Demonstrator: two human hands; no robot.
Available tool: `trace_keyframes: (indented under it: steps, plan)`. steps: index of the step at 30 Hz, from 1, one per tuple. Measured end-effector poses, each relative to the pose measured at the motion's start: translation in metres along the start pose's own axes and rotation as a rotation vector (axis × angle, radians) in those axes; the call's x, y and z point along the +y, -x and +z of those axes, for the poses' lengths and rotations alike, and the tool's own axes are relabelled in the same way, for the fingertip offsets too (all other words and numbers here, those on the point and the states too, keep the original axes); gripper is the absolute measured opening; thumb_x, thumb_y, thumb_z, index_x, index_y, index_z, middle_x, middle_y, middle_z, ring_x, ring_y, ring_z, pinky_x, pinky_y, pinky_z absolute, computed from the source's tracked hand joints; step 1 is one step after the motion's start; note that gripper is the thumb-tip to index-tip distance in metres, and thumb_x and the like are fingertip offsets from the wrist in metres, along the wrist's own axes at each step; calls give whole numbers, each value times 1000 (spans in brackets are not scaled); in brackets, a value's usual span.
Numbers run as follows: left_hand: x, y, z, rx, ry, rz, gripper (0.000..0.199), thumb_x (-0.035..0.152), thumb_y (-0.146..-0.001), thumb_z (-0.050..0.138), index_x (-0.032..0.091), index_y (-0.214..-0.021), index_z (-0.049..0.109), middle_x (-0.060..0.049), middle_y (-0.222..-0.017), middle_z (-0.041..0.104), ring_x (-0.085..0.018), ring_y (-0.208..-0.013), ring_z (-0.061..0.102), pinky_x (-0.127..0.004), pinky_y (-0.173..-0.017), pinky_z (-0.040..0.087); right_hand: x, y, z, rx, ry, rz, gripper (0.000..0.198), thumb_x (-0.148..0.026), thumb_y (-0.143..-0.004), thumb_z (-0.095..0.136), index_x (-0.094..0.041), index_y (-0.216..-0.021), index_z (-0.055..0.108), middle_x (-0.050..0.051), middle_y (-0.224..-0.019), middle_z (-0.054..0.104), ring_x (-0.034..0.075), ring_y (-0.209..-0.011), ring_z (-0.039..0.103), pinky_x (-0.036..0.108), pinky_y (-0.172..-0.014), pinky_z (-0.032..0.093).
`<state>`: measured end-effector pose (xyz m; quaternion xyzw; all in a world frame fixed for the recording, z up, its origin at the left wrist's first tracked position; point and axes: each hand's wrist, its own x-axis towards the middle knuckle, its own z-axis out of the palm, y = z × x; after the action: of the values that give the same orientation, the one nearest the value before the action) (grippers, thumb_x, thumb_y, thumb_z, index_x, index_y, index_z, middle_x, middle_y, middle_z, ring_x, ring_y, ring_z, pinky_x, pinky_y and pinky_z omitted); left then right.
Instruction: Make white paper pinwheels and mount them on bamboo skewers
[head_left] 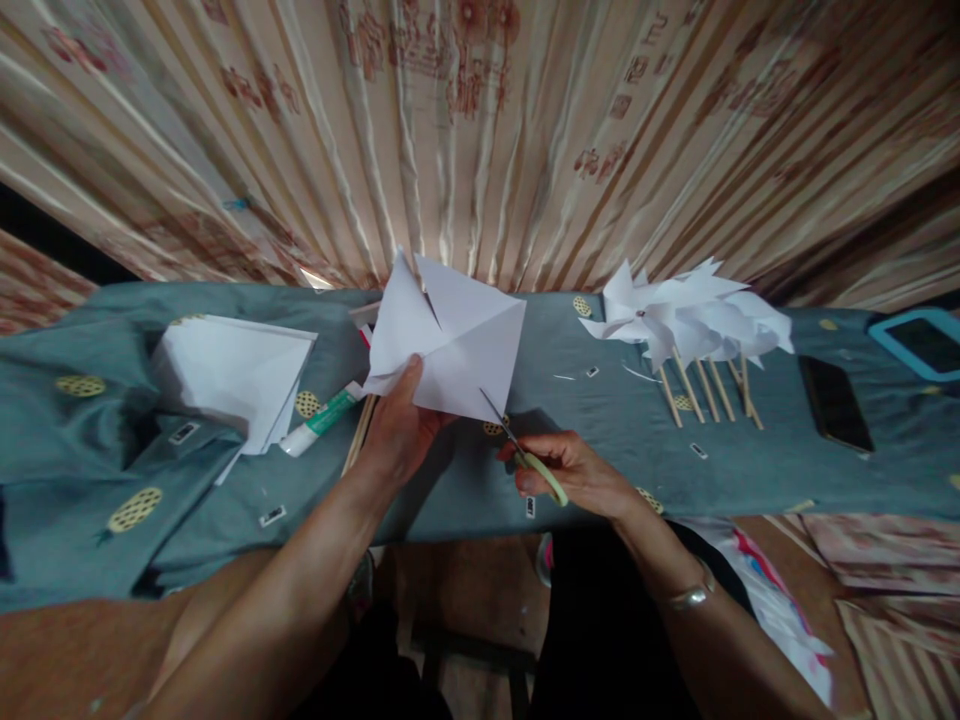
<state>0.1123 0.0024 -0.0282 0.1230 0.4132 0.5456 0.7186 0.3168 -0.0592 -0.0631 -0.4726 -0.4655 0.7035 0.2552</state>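
My left hand [405, 415] grips a white square of paper [472, 345] by its near left side, thumb on top. The sheet has creases, and a slit runs inward from its far edge. In my right hand [566, 465] is a pair of scissors [544, 475] with pale green handles. Their blades are at the paper's near right corner, with one blade lying over the sheet. Whether the blades are fully apart is hard to make out.
A stack of white paper [232, 370] and a green-and-white glue stick [322, 420] lie at the left. Several paper pinwheels [690, 310] on wooden sticks [712, 390] lie at the right, near a dark phone [836, 403] and a blue-framed device [919, 343]. A pleated curtain [480, 150] hangs behind.
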Motion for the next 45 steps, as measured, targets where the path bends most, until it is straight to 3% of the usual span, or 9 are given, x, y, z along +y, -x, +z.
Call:
trace_keyframes:
  steps: [9,14,20,31,39,45]
  plan:
    - [-6,4,3,12,-64,0,7,20,-95,57,22,-93,64,0,-78,70,-14,-59,64,-23,-46,53,-1,0,-1,-20,57,-20,55,-56,-70,83,-14,-102,68,-1,-73,66,10,-65,59,23,-63,50]
    - [-7,3,2,4,-66,-8,13,20,-99,50,19,-97,63,-1,-80,70,-14,-60,67,-25,-48,56,-3,0,0,-14,48,-24,53,-55,-71,82,-14,-102,68,-1,-72,65,11,-65,60,23,-63,50]
    - [-7,2,-2,-18,-53,0,4,22,-95,59,20,-95,63,1,-74,68,-13,-55,64,-22,-42,51,-2,0,1,-13,0,-17,51,-53,-68,85,-15,-98,69,-3,-68,63,9,-61,57,22,-60,49]
    - [-6,3,2,3,-28,-24,12,22,-96,56,24,-100,66,-1,-87,73,-16,-68,68,-27,-56,59,-1,-2,3,34,-22,12,51,-48,-61,90,-14,-94,70,-5,-63,63,8,-56,56,21,-55,46]
    - [-9,7,3,-10,-57,-25,9,20,-92,62,22,-100,66,-1,-83,71,-16,-65,67,-25,-51,57,-2,-2,3,33,-5,-24,50,-51,-65,87,-14,-94,70,-2,-68,65,10,-61,59,22,-59,49]
    - [-14,7,0,-20,-74,-84,15,23,-98,52,21,-104,65,-3,-93,73,-16,-73,68,-25,-58,61,-5,-2,4,51,-1,-26,50,-54,-62,88,-15,-86,69,-3,-67,64,10,-60,59,21,-58,48]
